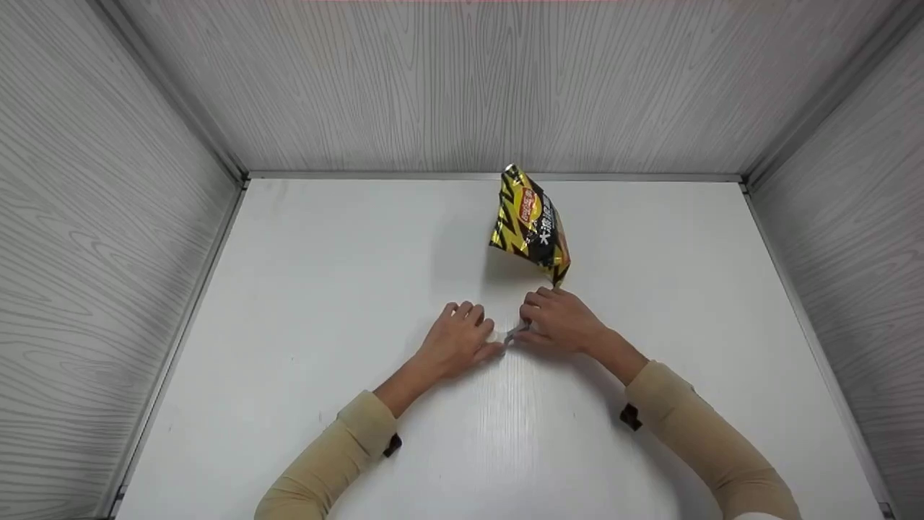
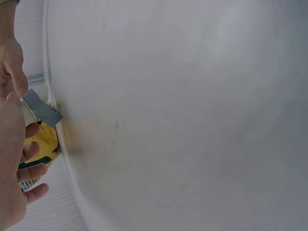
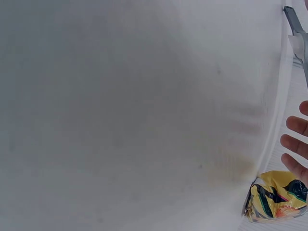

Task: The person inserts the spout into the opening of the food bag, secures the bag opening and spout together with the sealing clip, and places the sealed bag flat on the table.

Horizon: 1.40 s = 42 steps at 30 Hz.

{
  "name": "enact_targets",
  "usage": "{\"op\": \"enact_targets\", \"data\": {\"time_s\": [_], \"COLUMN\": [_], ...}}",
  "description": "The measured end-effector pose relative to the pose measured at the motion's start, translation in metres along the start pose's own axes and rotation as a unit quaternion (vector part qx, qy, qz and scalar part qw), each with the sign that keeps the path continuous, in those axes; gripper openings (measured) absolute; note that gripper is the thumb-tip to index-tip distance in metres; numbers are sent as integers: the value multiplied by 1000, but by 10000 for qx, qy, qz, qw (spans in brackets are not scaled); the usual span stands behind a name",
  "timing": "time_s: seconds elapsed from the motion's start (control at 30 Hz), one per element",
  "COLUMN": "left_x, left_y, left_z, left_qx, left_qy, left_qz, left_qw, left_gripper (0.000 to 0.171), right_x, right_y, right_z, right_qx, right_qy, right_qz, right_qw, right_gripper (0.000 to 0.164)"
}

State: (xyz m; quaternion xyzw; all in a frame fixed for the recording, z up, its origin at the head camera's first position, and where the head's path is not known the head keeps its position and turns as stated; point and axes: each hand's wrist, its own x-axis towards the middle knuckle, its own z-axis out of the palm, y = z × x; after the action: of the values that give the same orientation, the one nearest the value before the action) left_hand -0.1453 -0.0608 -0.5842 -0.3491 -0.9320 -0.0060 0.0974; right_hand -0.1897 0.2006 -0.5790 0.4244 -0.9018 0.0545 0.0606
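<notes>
Between the two hands is a small grey and white clip (image 1: 511, 334), which looks like a hinged bag clip. My left hand (image 1: 456, 341) pinches its white end with thumb and index finger; the other fingers are spread in the left wrist view. The right hand (image 1: 567, 321) grips the grey end, its thumb below and fingertips above. In the left wrist view the grey part (image 2: 41, 108) of the clip sticks out past the left thumb. A yellow and black snack bag (image 1: 530, 224) lies just beyond the right hand, its lower corner close to those fingertips.
The white tabletop (image 1: 325, 289) is bounded by grey wood-grain panels at the back (image 1: 462, 87), left (image 1: 94, 253) and right (image 1: 852, 180). Dark wrist devices show under both beige sleeves.
</notes>
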Motion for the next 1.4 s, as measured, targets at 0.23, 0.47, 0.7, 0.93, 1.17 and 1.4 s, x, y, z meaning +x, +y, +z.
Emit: {"op": "enact_targets", "data": {"time_s": [0.23, 0.47, 0.7, 0.93, 1.17, 1.4], "left_x": [2, 3, 3, 2, 1, 0], "left_y": [0, 0, -1, -3, -3, -1], "left_z": [1, 2, 2, 1, 1, 1], "left_qx": [1, 55, 108, 80, 30, -8], "left_qy": [-147, -136, -207, -202, -211, -230], "left_qz": [-26, -35, -60, -46, -76, -122], "left_qw": [9999, 9999, 9997, 9998, 9997, 9997], "left_gripper": [58, 56, 54, 54, 53, 50], "right_x": [-1, 0, -1, -5, -8, -10], "right_y": [-5, -10, -13, -13, -13, -14], "right_z": [-4, -7, -8, -7, -6, -6], "right_qx": [-39, -41, 123, 274, 384, 687], "right_qy": [71, 57, 189, 185, 203, 123], "right_qz": [-63, -49, 1, 38, -66, 1], "right_qw": [9999, 10000, 9997, 9994, 9990, 9976], "right_gripper": [40, 41, 38, 36, 26, 30]}}
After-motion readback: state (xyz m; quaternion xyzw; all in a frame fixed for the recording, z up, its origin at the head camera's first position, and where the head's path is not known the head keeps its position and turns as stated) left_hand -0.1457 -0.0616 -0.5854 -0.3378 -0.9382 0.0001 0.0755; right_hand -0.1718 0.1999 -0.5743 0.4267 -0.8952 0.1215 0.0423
